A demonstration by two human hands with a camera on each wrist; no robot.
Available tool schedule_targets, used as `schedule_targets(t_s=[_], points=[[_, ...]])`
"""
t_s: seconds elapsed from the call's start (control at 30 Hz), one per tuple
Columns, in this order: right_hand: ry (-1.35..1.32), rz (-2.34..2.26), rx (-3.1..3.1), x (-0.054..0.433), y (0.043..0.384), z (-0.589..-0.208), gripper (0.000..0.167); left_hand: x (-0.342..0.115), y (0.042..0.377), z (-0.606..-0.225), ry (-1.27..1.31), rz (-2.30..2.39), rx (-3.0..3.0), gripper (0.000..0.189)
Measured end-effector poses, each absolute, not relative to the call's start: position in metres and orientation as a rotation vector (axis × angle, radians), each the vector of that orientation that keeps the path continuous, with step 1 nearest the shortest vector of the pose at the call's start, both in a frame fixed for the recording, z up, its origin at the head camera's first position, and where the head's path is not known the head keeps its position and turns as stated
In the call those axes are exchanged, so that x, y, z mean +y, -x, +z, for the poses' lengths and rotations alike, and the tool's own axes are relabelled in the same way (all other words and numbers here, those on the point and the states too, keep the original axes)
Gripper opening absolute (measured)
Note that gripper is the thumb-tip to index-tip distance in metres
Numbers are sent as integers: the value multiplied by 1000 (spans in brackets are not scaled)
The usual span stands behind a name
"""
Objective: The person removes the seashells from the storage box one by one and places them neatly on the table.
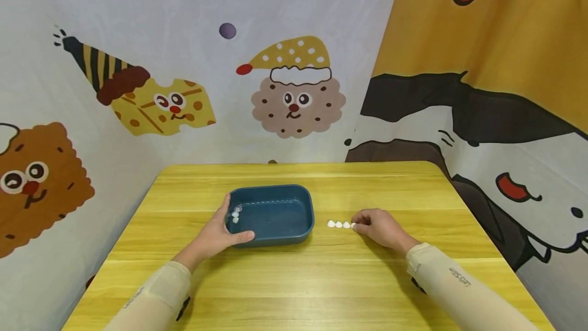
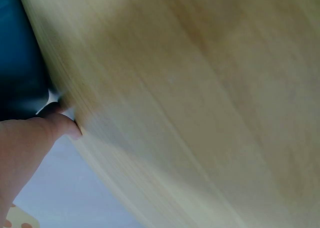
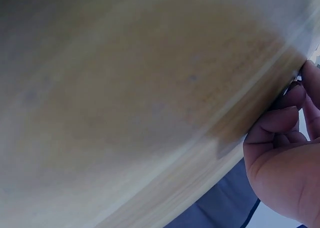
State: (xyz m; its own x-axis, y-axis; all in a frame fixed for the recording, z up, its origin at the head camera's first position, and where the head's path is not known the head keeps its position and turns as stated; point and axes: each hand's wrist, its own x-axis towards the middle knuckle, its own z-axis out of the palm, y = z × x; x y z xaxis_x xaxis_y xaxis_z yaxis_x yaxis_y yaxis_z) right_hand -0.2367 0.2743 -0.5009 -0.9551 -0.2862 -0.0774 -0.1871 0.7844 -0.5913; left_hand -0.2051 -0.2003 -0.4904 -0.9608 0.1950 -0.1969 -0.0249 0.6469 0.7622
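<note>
A dark blue rectangular tray point(image 1: 271, 241) stands left of centre on the table. My left hand point(image 1: 225, 231) grips its left end, thumb along the front rim and fingers round the left side. Small white rounded pieces point(image 1: 236, 220) lie inside at that end, close to the hand. Right of the tray, several similar white pieces point(image 1: 338, 224) form a short row. My right hand point(image 1: 378, 226) is at the row's right end and pinches the last white piece point(image 1: 353, 225) between thumb and fingers. In the right wrist view the curled fingers point(image 3: 280, 120) mostly hide that piece.
The wooden table point(image 1: 294, 280) reaches back to a wall of printed cloth point(image 1: 206, 4) with cartoon figures. More cloth hangs along the left and right sides of the table.
</note>
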Motion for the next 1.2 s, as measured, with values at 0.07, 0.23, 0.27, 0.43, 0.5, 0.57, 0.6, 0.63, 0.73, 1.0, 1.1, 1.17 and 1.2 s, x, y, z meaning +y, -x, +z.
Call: schedule_targets(t_s=[0.07, 0.23, 0.27, 0.43, 0.5, 0.57, 0.6, 0.63, 0.73, 1.0, 1.1, 1.17, 1.2], points=[[358, -937, 2801, 274, 238, -502, 12, -202, 205, -490, -137, 1213, 2610, 138], [257, -1049, 2763, 277, 242, -501, 25, -205, 204, -487, -132, 1225, 2612, 136], [237, -1074, 2747, 278, 242, -501, 28, -206, 204, -487, -130, 1226, 2612, 136], [170, -1166, 2674, 277, 246, -497, 36, -208, 203, -484, -121, 1224, 2618, 136], [146, -1217, 2649, 274, 248, -495, 38, -210, 202, -484, -118, 1224, 2619, 136], [139, -1267, 2617, 266, 251, -488, 42, -213, 201, -483, -112, 1225, 2613, 136], [139, -1299, 2592, 260, 253, -482, 43, -214, 201, -483, -109, 1225, 2612, 137], [152, -1327, 2571, 253, 255, -475, 45, -216, 200, -483, -105, 1228, 2613, 137], [218, -1426, 2486, 219, 261, -448, 48, -221, 199, -483, -100, 1221, 2620, 137], [527, -1426, 2213, 96, 278, -398, 47, -217, 202, -486, -97, 1207, 2637, 139], [624, -1210, 2210, 54, 284, -400, 50, -209, 205, -488, -100, 1218, 2631, 137], [627, -1127, 2219, 31, 289, -409, 49, -204, 206, -490, -107, 1234, 2614, 136], [613, -1106, 2230, 21, 290, -415, 50, -201, 207, -491, -112, 1240, 2606, 136]])
